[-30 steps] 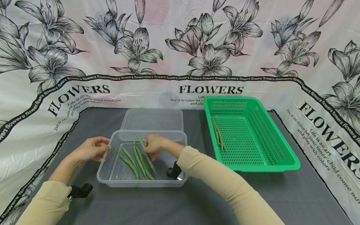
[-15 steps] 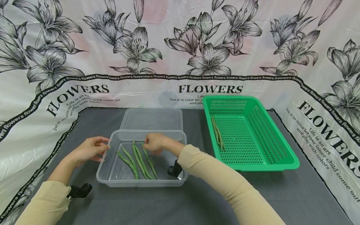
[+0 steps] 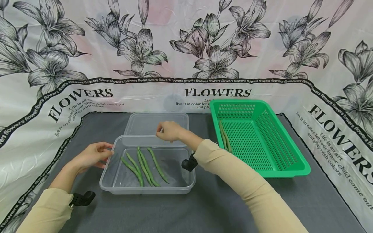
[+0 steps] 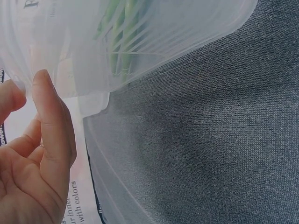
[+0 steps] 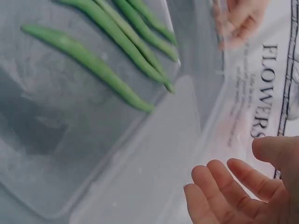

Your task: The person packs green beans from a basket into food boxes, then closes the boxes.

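Note:
A clear plastic container [image 3: 177,190] stands on the grey cloth with several green beans [image 3: 144,166] lying lengthwise in it. The rightmost green bean [image 5: 88,60] lies apart from the others. My left hand [image 3: 94,155] holds the container's left rim, thumb and fingertips right at the edge in the left wrist view. My right hand [image 3: 170,131] is above the far rim, its fingers loosely bent with nothing between them, as the right wrist view shows.
A clear lid [image 3: 142,124] lies flat behind the container. To the right stands a green slotted basket [image 3: 262,173] with a few more green beans [image 3: 224,137] along its left side. A printed flower cloth [image 3: 163,97] hangs at the back.
The right hand has let go of the rightmost green bean, which now lies on the container floor, and has risen back and to the right. The left hand has stayed put.

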Demonstrator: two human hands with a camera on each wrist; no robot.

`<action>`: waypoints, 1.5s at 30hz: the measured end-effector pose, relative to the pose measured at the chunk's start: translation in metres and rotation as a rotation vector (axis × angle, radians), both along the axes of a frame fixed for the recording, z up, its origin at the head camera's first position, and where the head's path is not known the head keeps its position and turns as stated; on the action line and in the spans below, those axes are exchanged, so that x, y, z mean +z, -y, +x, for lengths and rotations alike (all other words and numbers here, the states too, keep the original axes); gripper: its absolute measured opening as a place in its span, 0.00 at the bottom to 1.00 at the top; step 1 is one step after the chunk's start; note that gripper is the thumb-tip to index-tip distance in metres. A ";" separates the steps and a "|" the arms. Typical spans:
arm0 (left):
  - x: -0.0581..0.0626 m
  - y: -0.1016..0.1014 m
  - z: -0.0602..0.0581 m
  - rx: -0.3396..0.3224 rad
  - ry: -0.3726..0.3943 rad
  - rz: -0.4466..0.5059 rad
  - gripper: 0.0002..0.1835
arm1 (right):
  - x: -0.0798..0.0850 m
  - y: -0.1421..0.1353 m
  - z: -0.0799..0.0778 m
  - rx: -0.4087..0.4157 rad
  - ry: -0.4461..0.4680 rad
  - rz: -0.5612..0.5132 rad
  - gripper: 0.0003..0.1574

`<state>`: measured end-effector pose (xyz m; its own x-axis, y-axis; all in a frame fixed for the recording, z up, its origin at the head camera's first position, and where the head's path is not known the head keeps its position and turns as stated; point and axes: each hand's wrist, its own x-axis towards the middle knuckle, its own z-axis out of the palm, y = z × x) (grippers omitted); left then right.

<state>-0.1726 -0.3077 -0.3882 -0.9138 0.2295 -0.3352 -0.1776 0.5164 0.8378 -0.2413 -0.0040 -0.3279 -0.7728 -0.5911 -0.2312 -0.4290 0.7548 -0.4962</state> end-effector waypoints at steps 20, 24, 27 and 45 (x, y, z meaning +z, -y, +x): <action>-0.002 0.001 0.000 -0.003 -0.004 0.002 0.29 | 0.042 -0.071 -0.042 -0.122 -0.184 -0.069 0.17; -0.002 0.001 -0.001 0.000 -0.005 -0.002 0.29 | 0.045 -0.092 -0.048 -0.169 -0.182 -0.065 0.17; -0.001 0.000 -0.001 0.001 -0.005 -0.005 0.29 | 0.045 -0.110 -0.051 -0.206 -0.176 -0.072 0.18; 0.000 0.001 0.001 0.001 -0.003 -0.006 0.31 | 0.000 -0.207 -0.065 -0.422 0.001 -0.058 0.25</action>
<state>-0.1714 -0.3083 -0.3886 -0.9149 0.2268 -0.3340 -0.1756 0.5215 0.8350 -0.3066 0.2030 -0.3281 -0.9494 -0.2351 -0.2081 -0.0876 0.8349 -0.5433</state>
